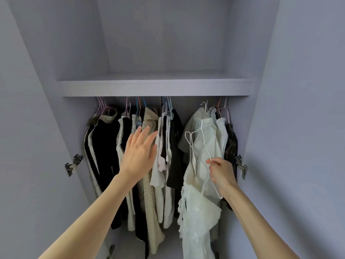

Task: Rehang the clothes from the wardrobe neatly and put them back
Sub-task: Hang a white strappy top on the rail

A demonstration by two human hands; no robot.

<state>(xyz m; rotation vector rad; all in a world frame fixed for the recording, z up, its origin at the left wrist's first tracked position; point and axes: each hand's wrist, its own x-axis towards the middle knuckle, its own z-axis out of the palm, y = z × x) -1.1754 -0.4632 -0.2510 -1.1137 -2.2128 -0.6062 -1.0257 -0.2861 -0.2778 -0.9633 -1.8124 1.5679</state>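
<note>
White wire hanger [200, 156] carrying a white top [197, 208], pinched in right hand [221, 172]; not yet on rail. Left hand [139, 156], fingers spread flat, against hung clothes [149, 165]. Wardrobe [155, 87] mostly filled.

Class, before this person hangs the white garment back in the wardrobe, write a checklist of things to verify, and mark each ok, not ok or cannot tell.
1. Right hand has a grip on the white hanger: ok.
2. White garment sits neatly on that hanger: not ok, it hangs bunched below.
3. Left hand is free to part the hanging clothes: ok, fingers straight.
4. A gap shows between the dark clothes and the white ones: ok.
5. Rail under the shelf is visible: cannot tell, the shelf hides it.
</note>
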